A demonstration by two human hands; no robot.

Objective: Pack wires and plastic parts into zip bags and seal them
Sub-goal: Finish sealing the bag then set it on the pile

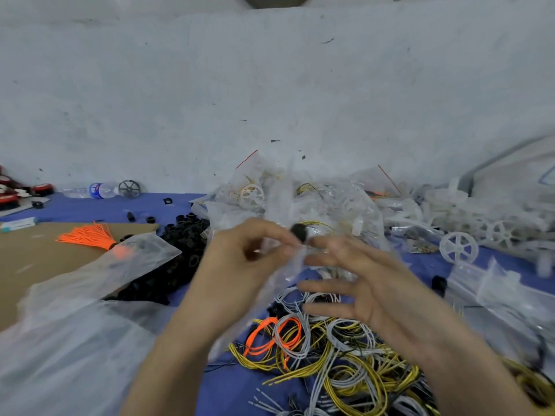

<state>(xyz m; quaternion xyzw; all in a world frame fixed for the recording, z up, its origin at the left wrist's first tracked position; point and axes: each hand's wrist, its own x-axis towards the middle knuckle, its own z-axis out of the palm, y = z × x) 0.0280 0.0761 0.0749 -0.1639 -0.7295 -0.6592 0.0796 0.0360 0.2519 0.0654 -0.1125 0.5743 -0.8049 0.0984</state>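
Left hand (240, 259) pinching, right hand (360, 283) splayed open.

Blue cloth (90, 210) spread before you. Nearest you: tangled wires (345, 355). Left: cardboard (36, 265), with black parts (180, 259) heaped against its edge. Farther off: piled bags (300, 199), a white wheel (458, 247) right, a bottle (96, 190) far left.
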